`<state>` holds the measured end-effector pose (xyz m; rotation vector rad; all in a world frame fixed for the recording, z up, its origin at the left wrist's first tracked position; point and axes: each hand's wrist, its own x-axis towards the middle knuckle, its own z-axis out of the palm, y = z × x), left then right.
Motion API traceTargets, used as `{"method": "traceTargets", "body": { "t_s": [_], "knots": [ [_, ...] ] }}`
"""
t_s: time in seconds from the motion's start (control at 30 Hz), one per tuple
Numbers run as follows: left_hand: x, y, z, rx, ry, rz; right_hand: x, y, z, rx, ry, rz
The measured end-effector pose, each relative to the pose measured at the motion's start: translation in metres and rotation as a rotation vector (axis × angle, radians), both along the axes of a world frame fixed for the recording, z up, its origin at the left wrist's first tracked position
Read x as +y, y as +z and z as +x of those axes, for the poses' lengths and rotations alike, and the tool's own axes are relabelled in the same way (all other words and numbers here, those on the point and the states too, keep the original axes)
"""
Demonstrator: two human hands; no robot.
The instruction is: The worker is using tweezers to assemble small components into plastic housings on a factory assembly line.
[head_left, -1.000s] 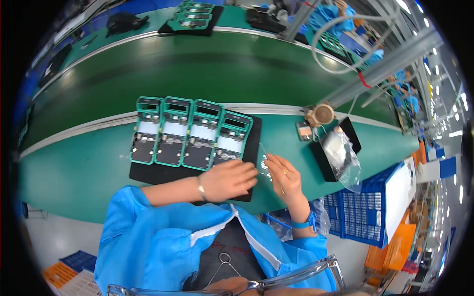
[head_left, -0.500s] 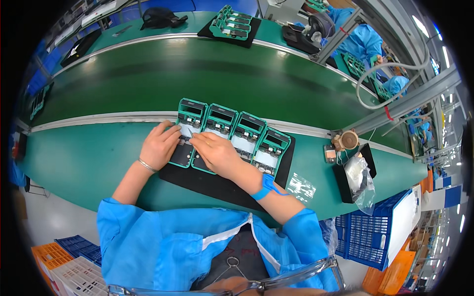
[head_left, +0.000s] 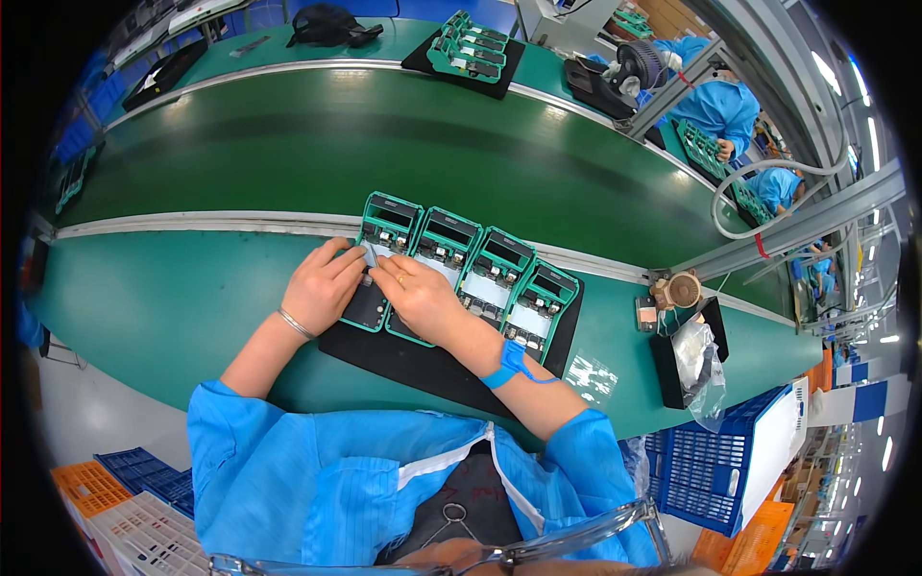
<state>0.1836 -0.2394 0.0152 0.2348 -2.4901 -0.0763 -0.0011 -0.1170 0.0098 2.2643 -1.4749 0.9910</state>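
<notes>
Pinching a slim, perhaps metallic tool [head_left: 372, 255]: right hand [head_left: 421, 300].

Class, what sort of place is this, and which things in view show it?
Probably a factory assembly line: a long green conveyor-like strip, matching green-framed units lying in a row, and people beyond in blue workwear.

Frames [head_left: 471, 263] smooth plastic; mat [head_left: 423, 371] matt black; belt [head_left: 307, 144] glossy; bag [head_left: 693, 355] crinkled plastic.
</notes>
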Motion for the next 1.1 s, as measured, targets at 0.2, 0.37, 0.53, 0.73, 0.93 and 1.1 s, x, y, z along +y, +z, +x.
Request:
{"method": "traceTargets", "body": {
  "t_s": [0.2,0.37,0.53,0.73,0.93,1.1],
  "knots": [
    [0.001,0.000,0.000,0.001,0.022,-0.010,-0.001,0.001,0.001,0.008,0.002,-0.011],
    [0.000,0.000,0.001,-0.050,0.038,-0.019,0.000,-0.003,0.003,0.015,-0.013,0.016],
    [0.000,-0.001,0.001,-0.123,0.046,-0.026,0.002,-0.004,0.005,0.022,-0.030,0.024],
    [0.002,0.004,-0.003,-0.194,0.038,-0.029,0.020,0.018,-0.010,-0.021,-0.035,0.140],
    [-0.005,0.007,0.005,-0.231,0.011,-0.008,0.130,0.053,-0.067,-0.422,-0.237,0.078],
    [0.000,-0.005,0.005,0.006,-0.047,0.344,0.225,0.009,-0.069,-1.221,-0.470,-0.008]
  ]
}}
